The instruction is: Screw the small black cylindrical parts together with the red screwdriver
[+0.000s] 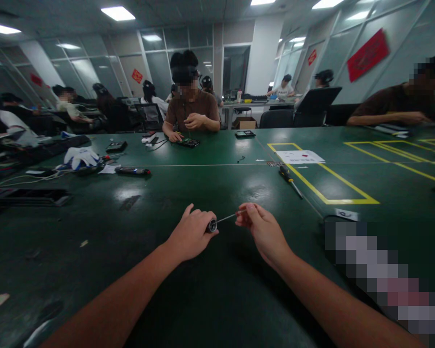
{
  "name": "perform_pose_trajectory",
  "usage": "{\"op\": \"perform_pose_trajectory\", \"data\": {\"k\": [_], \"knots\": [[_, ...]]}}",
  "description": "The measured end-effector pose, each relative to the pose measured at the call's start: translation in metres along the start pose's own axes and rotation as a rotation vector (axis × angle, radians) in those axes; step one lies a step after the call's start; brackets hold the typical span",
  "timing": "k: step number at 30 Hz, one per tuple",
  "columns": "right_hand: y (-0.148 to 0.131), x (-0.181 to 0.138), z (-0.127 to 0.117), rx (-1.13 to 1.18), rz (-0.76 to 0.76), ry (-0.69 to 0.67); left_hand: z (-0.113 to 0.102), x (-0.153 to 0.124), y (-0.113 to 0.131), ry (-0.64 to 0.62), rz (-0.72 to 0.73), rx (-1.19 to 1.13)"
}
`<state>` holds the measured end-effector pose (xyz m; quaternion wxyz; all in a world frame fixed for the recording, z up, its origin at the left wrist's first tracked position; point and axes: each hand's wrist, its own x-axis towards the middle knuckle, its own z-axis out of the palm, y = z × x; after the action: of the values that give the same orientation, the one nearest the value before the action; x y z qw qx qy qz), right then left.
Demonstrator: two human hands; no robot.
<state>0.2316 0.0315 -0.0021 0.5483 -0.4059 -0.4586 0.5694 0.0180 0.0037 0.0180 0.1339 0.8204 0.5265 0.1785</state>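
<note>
My left hand (194, 229) is closed around a short dark cylinder (212, 225), whose round open end with a pale metal rim faces right. The rest of the cylinder is hidden by my fingers. A thin metal rod (226, 218) runs from that end towards my right hand (261, 227), which pinches its far end between thumb and fingers. Whether the rod's left tip is inside the cylinder or just in front of it, I cannot tell. Both hands are above the green table (217, 290).
A yellow-and-black screwdriver (290, 181) lies right of my hands, near a white sheet (300, 156) and yellow tape outlines (351, 200). Farther left are a dark pen-shaped tool (132, 171) and white gloves (81, 157). Across the table, a person in brown (192, 108) handles a dark device (188, 142).
</note>
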Motion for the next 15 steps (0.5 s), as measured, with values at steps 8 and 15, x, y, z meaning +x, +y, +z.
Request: {"op": "perform_pose_trajectory", "data": {"k": [8, 15], "knots": [[-0.009, 0.003, -0.002, 0.098, -0.045, 0.042, -0.002, 0.002, -0.002, 0.011, -0.052, -0.016], [-0.006, -0.007, 0.004, -0.131, -0.201, -0.012, -0.001, 0.001, -0.001, 0.023, -0.055, -0.022]]}}
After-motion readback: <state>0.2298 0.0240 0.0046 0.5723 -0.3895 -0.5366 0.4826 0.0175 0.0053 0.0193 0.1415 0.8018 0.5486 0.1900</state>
